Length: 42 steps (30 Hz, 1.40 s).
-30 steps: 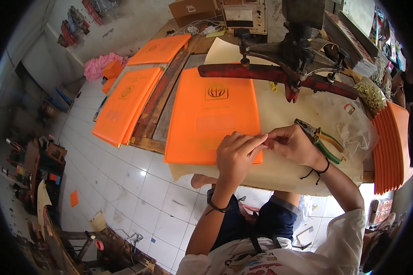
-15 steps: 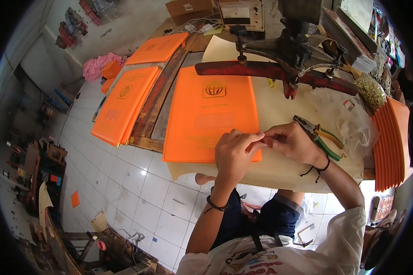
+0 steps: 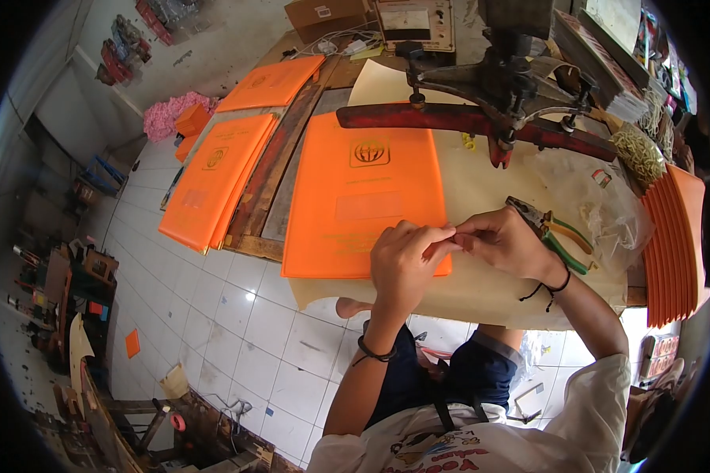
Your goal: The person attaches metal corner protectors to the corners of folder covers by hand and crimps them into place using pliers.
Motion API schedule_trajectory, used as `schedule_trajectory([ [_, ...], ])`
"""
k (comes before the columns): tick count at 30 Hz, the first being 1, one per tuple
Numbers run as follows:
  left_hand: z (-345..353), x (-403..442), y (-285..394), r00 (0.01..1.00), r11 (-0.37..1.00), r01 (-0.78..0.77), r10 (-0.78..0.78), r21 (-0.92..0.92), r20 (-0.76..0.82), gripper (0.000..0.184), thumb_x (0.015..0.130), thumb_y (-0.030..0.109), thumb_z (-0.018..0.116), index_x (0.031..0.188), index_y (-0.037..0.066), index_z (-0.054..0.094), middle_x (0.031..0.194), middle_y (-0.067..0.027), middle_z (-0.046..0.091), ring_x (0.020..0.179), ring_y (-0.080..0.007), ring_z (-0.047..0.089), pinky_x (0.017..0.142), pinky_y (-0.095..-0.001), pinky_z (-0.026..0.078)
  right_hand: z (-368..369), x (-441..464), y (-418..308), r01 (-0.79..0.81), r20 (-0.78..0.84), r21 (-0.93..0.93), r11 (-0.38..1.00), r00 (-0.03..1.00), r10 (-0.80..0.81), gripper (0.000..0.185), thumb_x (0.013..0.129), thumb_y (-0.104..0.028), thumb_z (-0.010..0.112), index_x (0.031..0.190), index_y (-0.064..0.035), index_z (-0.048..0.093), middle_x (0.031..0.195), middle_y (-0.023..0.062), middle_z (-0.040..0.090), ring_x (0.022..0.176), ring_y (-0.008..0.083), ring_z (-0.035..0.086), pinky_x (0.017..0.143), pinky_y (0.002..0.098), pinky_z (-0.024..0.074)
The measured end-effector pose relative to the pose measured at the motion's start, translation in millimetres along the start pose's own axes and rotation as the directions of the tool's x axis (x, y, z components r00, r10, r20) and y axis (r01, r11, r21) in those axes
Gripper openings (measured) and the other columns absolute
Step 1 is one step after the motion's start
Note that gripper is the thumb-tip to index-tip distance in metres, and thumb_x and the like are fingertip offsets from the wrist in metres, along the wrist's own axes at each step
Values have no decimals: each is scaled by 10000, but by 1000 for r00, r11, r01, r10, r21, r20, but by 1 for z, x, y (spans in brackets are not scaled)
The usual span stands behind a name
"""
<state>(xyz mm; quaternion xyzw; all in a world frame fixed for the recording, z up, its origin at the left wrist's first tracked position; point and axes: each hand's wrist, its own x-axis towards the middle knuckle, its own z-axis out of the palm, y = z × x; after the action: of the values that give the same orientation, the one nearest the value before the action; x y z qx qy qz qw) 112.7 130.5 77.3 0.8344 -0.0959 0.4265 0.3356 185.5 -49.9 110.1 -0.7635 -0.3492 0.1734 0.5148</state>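
Just above the near right corner of an orange folder, my two hands meet at the fingertips. My left hand is closed in a pinch. Against it, my right hand pinches too. Whatever sits between the fingertips is too small or too hidden to name. The folder lies flat, with a gold emblem and faint gold lettering on its cover. Pliers with green and yellow handles rest right beside my right hand.
A dark press with a red bar overhangs the folder's far edge. More orange folders are stacked at left. A clear plastic bag and a row of orange covers stand at right. Brown paper covers the table's front.
My hands stay pinched together in almost the same place. The whole view shifts very slightly; nothing on the table has visibly moved.
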Motion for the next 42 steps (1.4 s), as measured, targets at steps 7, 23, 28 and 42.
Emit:
schedule_trajectory([
  [7,2,-1,-3,1000,1000,-4,4,-19,-10,229,691,161,863,860,148,708,674,23,640,602,-165,567,549,-316,436,2,1,6,-21,-15,34,999,1000,21,202,883,-60,685,1058,37,713,878,115,746,762,107,674,739,269,567],
  [23,2,0,-2,1000,1000,-15,15,-13,-11,181,719,160,853,822,156,705,628,24,597,589,-161,558,538,-317,421,-2,0,5,-7,13,-9,1000,1000,7,196,903,-89,679,1062,19,716,852,108,740,734,91,652,707,265,556],
  [28,-2,-2,-1,999,1000,12,-12,-5,33,230,662,100,870,848,143,743,744,-18,672,635,-189,606,568,-307,467,0,1,-4,-38,9,-51,998,999,38,209,911,-109,681,1074,19,711,857,107,739,745,90,651,718,272,552],
  [42,1,-2,-1,999,998,41,-40,-56,24,244,665,109,876,852,113,720,794,-15,711,680,-191,649,617,-318,500,-6,2,2,19,66,13,1000,998,-20,208,923,-101,650,1089,6,717,906,107,746,786,121,665,761,282,540],
])
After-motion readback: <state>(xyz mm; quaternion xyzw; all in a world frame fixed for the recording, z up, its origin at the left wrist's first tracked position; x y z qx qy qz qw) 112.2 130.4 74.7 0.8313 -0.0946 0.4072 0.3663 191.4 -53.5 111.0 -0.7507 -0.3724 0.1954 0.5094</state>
